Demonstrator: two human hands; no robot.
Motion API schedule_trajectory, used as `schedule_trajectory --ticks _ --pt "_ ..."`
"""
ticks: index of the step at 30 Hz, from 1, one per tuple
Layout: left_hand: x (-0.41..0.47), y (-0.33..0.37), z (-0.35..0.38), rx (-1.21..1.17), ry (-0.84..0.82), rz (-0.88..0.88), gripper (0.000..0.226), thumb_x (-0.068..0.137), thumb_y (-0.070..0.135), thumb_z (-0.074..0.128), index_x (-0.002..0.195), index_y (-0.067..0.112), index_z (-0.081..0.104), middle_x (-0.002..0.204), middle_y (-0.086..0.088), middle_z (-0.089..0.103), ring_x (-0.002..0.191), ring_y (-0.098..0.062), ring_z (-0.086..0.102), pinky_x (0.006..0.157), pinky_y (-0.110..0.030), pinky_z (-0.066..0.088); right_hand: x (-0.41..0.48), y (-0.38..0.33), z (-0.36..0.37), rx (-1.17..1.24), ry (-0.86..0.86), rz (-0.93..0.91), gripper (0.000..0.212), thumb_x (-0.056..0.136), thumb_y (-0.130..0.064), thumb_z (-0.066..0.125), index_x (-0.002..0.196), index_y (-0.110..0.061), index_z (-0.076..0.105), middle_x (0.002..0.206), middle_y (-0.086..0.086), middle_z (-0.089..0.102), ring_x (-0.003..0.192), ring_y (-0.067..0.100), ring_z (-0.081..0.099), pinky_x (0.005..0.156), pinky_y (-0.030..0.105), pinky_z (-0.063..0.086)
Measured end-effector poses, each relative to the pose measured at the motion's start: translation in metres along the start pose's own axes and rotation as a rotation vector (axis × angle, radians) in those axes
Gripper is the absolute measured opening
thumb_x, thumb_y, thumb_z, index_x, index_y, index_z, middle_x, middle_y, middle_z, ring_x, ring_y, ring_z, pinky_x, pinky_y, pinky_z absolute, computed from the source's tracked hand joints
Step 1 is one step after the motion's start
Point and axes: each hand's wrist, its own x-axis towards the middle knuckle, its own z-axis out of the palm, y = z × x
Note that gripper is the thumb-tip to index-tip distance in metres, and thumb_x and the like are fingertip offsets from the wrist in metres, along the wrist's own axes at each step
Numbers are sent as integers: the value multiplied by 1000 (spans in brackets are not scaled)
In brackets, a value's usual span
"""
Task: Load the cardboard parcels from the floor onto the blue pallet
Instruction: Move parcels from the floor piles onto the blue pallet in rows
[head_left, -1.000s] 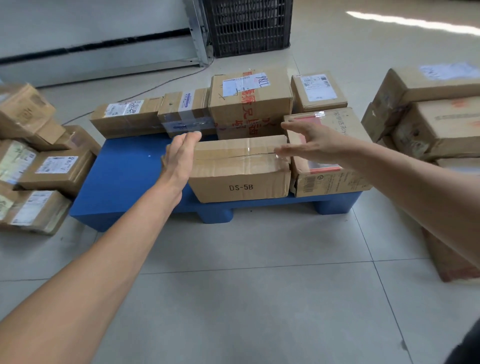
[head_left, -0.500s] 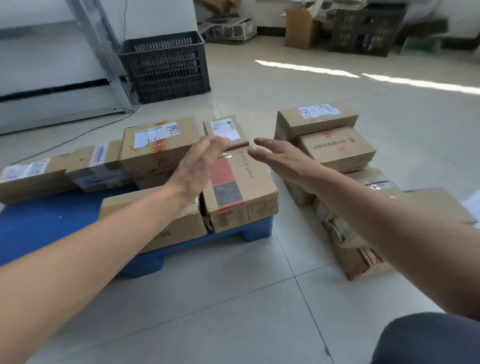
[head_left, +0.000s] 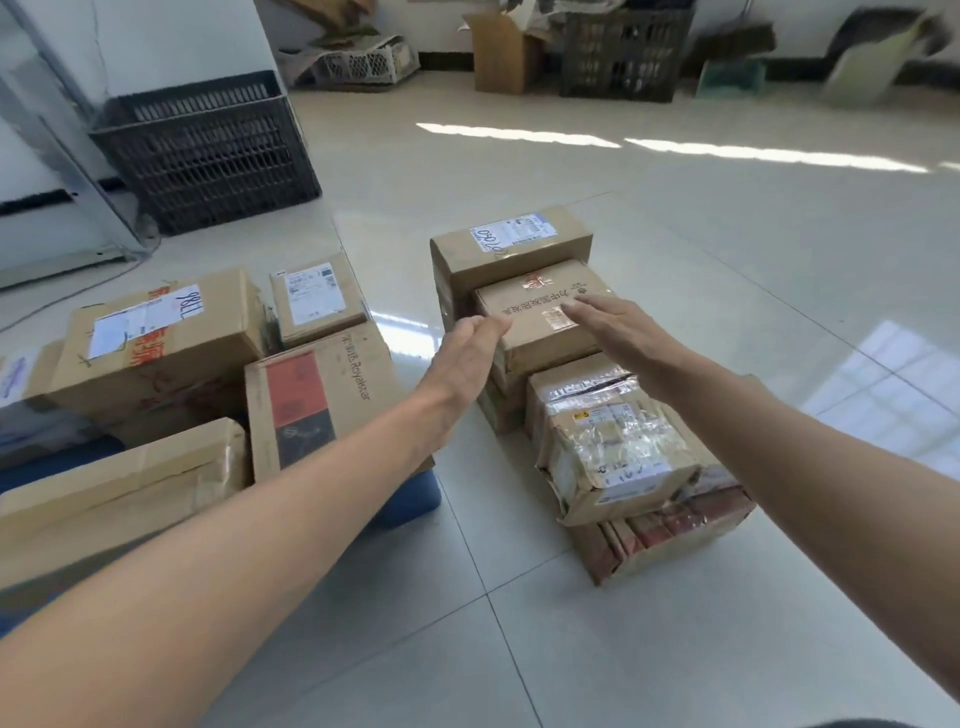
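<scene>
Head view: 2 hands reach out. Left hand (head_left: 467, 358) and right hand (head_left: 618, 332) have fingers straight and together, holding nothing, at 1 brown parcel (head_left: 540, 317) in a floor stack (head_left: 608, 447) of at least 4. Blue pallet (head_left: 410, 499), left, carries at least 4.

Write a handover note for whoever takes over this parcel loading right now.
Left hand and right hand: both open, empty, reaching at the brown cardboard parcel with red print stacked on the tiled floor; no grip yet.
Blue plastic pallet: already carries several cardboard parcels.
To do: that parcel, the white-labelled box behind it, the tape-wrapped parcel in front, others beneath.
</scene>
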Motion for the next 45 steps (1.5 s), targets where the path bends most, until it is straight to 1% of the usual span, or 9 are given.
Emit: schedule_trajectory --ticks 3,8,11,17,22,32,37,41,45 --pt "28 -2 18 -59 30 -71 44 100 60 44 129 30 57 120 21 55 112 -5 50 95 -38 36 17 19 -19 -14 52 47 58 106 -43 50 152 -8 45 158 6 43 143 25 41 112 35 33" --pt "63 -7 39 -93 90 -198 87 85 70 42 159 24 37 164 5 38 148 -22 34 121 -47 27 53 50 -42 -25 103 91 50 106 -41 48 145 -11 52 144 8 47 113 17 46 94 32 34" --pt "82 -13 43 -151 159 -261 68 97 62 43 151 22 47 154 2 47 139 -23 41 107 -38 30 72 57 -46 -17 101 128 50 105 -42 50 143 -10 53 133 4 52 111 16 50 96 34 39" --pt "96 -17 49 -249 124 -288 46 100 59 41 118 28 70 123 3 72 121 -19 59 108 -40 40 83 60 -41 86 96 155 5 104 -41 53 108 -38 53 71 -42 59 64 -27 53 58 4 37" --pt "87 -8 40 -297 145 -240 44 104 56 37 104 28 71 73 19 76 70 0 70 72 -29 44 78 47 -45 105 128 99 22 104 -41 53 123 -31 57 97 -27 60 86 -12 58 68 11 40" --pt "41 26 -11 -288 157 -126 57 99 64 40 123 25 74 112 7 75 107 -16 62 105 -43 41 55 -9 -36 178 130 -75 37 105 -41 52 133 -19 62 118 -10 68 113 13 62 93 30 48" --pt "6 46 -49 -288 231 -50 52 99 60 43 116 23 76 88 9 77 90 -16 62 100 -41 48 39 -51 -12 195 89 -179 35 106 -42 48 129 -19 63 109 -5 71 99 16 65 75 32 49" --pt "-27 51 -91 -259 277 -38 56 98 61 44 122 19 73 103 -1 76 93 -20 63 99 -43 49 28 -86 17 180 27 -246 47 106 -44 47 141 -14 58 131 8 64 117 25 59 92 39 49" --pt "-60 46 -136 -234 321 -29 55 99 61 42 121 22 75 114 -9 76 98 -21 63 91 -39 50 11 -116 56 147 -49 -318 42 108 -39 44 136 -13 62 120 0 66 109 16 59 89 30 46"
